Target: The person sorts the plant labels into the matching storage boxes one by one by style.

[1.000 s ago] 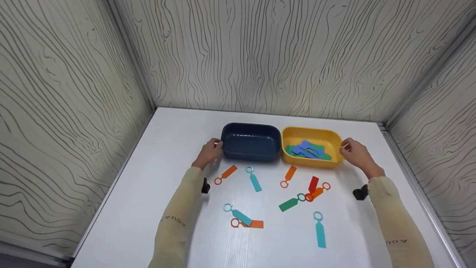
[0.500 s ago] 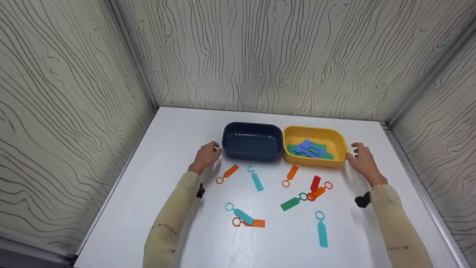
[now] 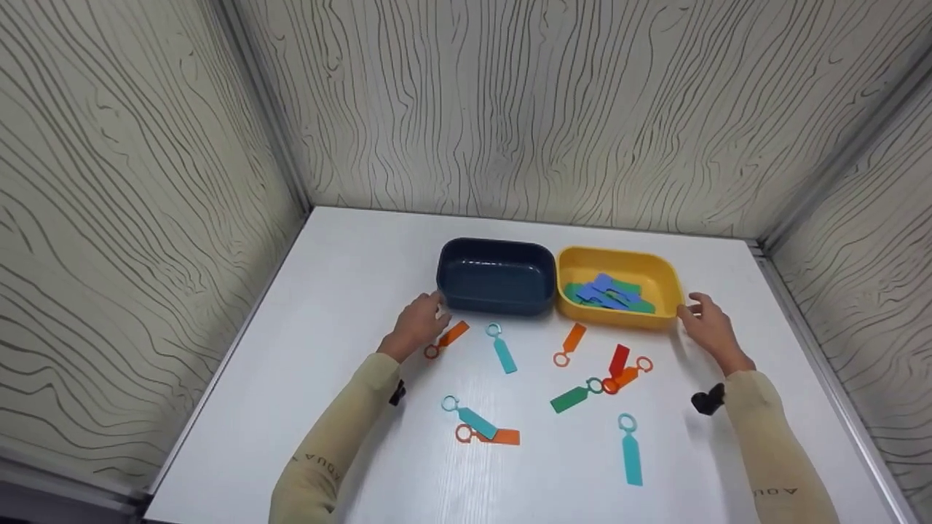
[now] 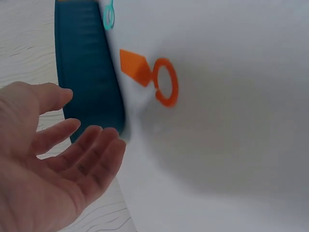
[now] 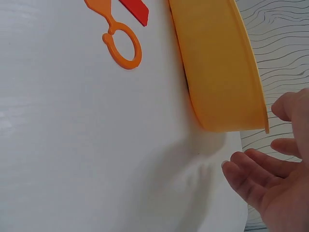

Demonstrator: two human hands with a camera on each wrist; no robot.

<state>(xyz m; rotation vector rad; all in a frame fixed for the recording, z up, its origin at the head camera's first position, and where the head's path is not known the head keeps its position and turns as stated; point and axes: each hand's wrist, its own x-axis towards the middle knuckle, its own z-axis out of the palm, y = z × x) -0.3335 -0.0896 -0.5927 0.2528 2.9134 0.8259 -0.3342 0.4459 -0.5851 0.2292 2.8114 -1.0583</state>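
Observation:
My left hand point(image 3: 415, 325) is just in front of the near left corner of the dark blue bin point(image 3: 495, 304), above an orange ring-ended tag point(image 3: 456, 332). In the left wrist view its fingers point(image 4: 104, 169) are loosely bent around nothing. Near the yellow bin's point(image 3: 619, 318) right corner is my right hand point(image 3: 710, 333). The right wrist view shows its thumb beside the bin's rim point(image 5: 263, 106) and the fingers relaxed, holding nothing; whether the thumb touches is unclear. Blue and green flat pieces point(image 3: 604, 291) lie inside the yellow bin.
The bins stand side by side at the back of the white table point(image 3: 364, 240). Loose ring-ended tags lie in front: teal point(image 3: 504, 355), orange point(image 3: 574, 339), red point(image 3: 619, 359), green point(image 3: 570, 399) and several more, some overlapping. Patterned panels point(image 3: 473, 109) enclose the table.
Both hands have drawn back from the bins' sides toward the near corners. The left hand has since come right, over the orange tag. Bins and tags look unmoved.

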